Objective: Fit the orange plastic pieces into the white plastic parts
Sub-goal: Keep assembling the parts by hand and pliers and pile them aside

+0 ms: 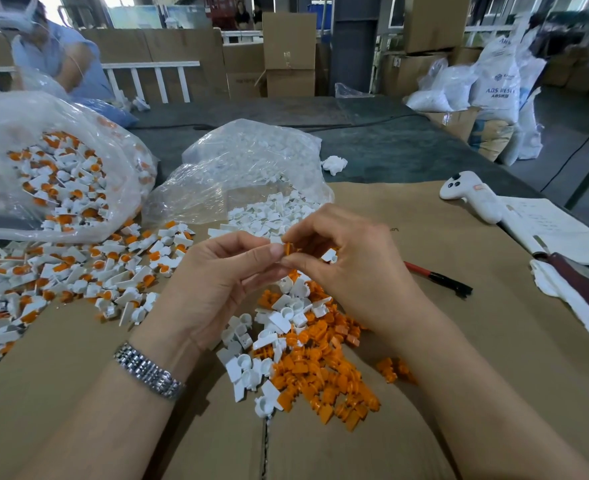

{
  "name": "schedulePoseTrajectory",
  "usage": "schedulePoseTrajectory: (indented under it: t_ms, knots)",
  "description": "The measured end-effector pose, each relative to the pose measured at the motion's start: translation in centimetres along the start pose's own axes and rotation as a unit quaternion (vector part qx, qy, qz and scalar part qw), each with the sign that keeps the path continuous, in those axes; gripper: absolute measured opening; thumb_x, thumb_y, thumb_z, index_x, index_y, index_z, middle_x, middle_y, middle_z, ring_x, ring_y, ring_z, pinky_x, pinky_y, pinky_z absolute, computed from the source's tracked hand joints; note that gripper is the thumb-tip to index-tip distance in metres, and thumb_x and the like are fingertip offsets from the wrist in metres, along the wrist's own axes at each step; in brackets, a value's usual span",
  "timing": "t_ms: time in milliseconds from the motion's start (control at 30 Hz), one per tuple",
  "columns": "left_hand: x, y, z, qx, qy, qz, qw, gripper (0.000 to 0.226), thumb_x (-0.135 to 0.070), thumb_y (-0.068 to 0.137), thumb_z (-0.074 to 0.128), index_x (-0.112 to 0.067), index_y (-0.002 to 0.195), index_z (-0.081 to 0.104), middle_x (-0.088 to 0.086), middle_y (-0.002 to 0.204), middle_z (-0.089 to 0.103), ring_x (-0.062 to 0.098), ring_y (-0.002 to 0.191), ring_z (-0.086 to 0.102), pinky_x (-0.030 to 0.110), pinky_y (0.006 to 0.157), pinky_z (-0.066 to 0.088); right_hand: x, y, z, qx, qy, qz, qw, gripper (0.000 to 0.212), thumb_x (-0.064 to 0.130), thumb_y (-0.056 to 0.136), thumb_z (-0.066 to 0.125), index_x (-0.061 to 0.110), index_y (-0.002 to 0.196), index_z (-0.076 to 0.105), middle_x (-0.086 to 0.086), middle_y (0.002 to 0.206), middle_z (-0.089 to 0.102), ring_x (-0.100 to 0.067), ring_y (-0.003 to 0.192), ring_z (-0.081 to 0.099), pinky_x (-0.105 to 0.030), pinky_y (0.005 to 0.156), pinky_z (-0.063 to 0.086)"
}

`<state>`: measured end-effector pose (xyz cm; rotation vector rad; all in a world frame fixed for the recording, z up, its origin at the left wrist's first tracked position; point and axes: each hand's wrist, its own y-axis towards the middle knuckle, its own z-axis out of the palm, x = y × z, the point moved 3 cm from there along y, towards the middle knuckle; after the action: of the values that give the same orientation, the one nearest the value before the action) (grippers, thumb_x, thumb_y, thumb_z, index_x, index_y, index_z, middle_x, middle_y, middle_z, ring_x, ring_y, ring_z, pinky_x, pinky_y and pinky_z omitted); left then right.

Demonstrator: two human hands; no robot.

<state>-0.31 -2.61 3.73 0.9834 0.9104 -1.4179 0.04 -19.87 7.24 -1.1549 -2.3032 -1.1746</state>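
Brown cardboard (424, 237) covers the work surface, and lowest in the frame on it lies a loose heap of orange pieces (324, 368) with unfitted white parts (251, 365) mixed along its left edge. Just above the heap, at mid-frame, the two hands meet. The left hand (217, 275), a metal watch (149, 372) on its wrist, pinches with thumb and forefinger at the same spot where the right hand (352, 261) pinches a small orange piece (290, 248). A white part (329, 255) peeps out from under the right hand's curled fingers; whether another white part sits hidden in the left pinch cannot be told.

To seat the piece well, I judge it should be lined up squarely with the white part's socket and pressed straight in, not twisted.

Left of the hands spreads a pile of assembled pieces (61, 271), white with orange showing. Further up stand two clear bags: one at left (43, 161) holding assembled pieces, one at centre (248, 168) holding white parts. A white controller (470, 197) lies at right.
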Motion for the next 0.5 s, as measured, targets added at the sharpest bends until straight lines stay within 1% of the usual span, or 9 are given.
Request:
schedulePoseTrajectory:
  t_ms: [133,200,267,300,333,367,400,433,500]
  knots:
    - [0.1,0.1,0.0,-0.015,-0.001,-0.019,1.0,0.007,-0.003,0.072,0.081,-0.002,0.077,0.076,0.023,0.092,0.076,0.029,0.082,0.077,0.025,0.07,0.062,-0.1,0.0,0.2,0.032,-0.007,0.008,0.999,0.024,0.028,0.085,0.08,0.018,0.105,0.072,0.007,0.098,0.066,-0.006,0.087,0.065,-0.027,0.082,0.055]
    - [0.2,0.1,-0.1,-0.025,-0.016,-0.034,0.999,0.008,-0.002,0.073,0.081,0.0,0.079,0.077,0.026,0.101,0.076,0.032,0.09,0.078,0.025,0.071,0.062,-0.8,0.1,-0.1,0.055,0.002,0.048,0.997,0.038,0.044,0.082,0.078,0.026,0.113,0.068,0.014,0.103,0.065,0.0,0.093,0.063,-0.018,0.083,0.053]
    - [0.3,0.1,-0.2,-0.031,-0.035,-0.045,0.998,0.006,-0.003,0.072,0.081,-0.003,0.078,0.079,0.026,0.106,0.076,0.034,0.099,0.076,0.024,0.071,0.062,-2.2,0.2,-0.9,0.042,-0.049,0.109,0.992,0.049,0.058,0.082,0.07,0.03,0.121,0.061,0.016,0.11,0.062,0.002,0.097,0.06,-0.014,0.08,0.05]
    - [0.3,0.1,-0.3,-0.035,-0.04,-0.049,0.997,0.007,-0.004,0.07,0.082,-0.005,0.077,0.08,0.024,0.106,0.076,0.034,0.101,0.076,0.024,0.072,0.062,-3.4,0.2,-1.6,0.034,-0.117,0.149,0.981,0.053,0.06,0.084,0.066,0.028,0.126,0.058,0.012,0.115,0.06,-0.002,0.102,0.058,-0.018,0.084,0.05]
    - [0.3,0.1,-0.4,-0.042,-0.039,-0.05,0.997,0.009,-0.006,0.068,0.084,-0.007,0.077,0.081,0.022,0.106,0.077,0.033,0.101,0.076,0.024,0.071,0.062,-4.6,0.0,-2.2,0.041,-0.197,0.2,0.959,0.057,0.061,0.086,0.065,0.025,0.129,0.056,0.006,0.121,0.059,-0.011,0.109,0.058,-0.029,0.089,0.05]
    - [0.2,0.1,-0.5,-0.051,-0.034,-0.05,0.997,0.013,-0.009,0.065,0.085,-0.008,0.078,0.082,0.021,0.105,0.077,0.031,0.099,0.077,0.024,0.069,0.062,-5.8,-0.2,-2.8,0.063,-0.26,0.254,0.93,0.06,0.061,0.086,0.065,0.021,0.13,0.055,0.0,0.125,0.058,-0.02,0.114,0.056,-0.038,0.092,0.05]
    - [0.2,0.1,-0.6,-0.058,-0.025,-0.048,0.997,0.018,-0.012,0.062,0.087,-0.01,0.079,0.082,0.019,0.104,0.078,0.028,0.095,0.078,0.024,0.066,0.062,-6.8,-0.5,-3.1,0.093,-0.293,0.298,0.904,0.061,0.061,0.086,0.066,0.018,0.128,0.056,-0.004,0.125,0.058,-0.024,0.114,0.056,-0.042,0.092,0.049]
    - [0.1,0.1,-0.7,-0.064,-0.018,-0.046,0.997,0.022,-0.015,0.059,0.089,-0.011,0.079,0.083,0.017,0.1,0.079,0.025,0.088,0.078,0.022,0.061,0.061,-7.6,-0.7,-3.1,0.12,-0.302,0.325,0.888,0.058,0.06,0.085,0.068,0.016,0.122,0.058,-0.005,0.12,0.06,-0.025,0.11,0.057,-0.041,0.087,0.049]
    - [0.0,0.1,-0.7,-0.066,-0.016,-0.041,0.997,0.025,-0.02,0.055,0.09,-0.014,0.078,0.083,0.011,0.092,0.079,0.019,0.075,0.076,0.019,0.052,0.057,-8.1,-0.9,-2.8,0.142,-0.307,0.331,0.881,0.045,0.055,0.087,0.068,0.015,0.105,0.061,-0.004,0.101,0.062,-0.022,0.092,0.058,-0.036,0.071,0.045]
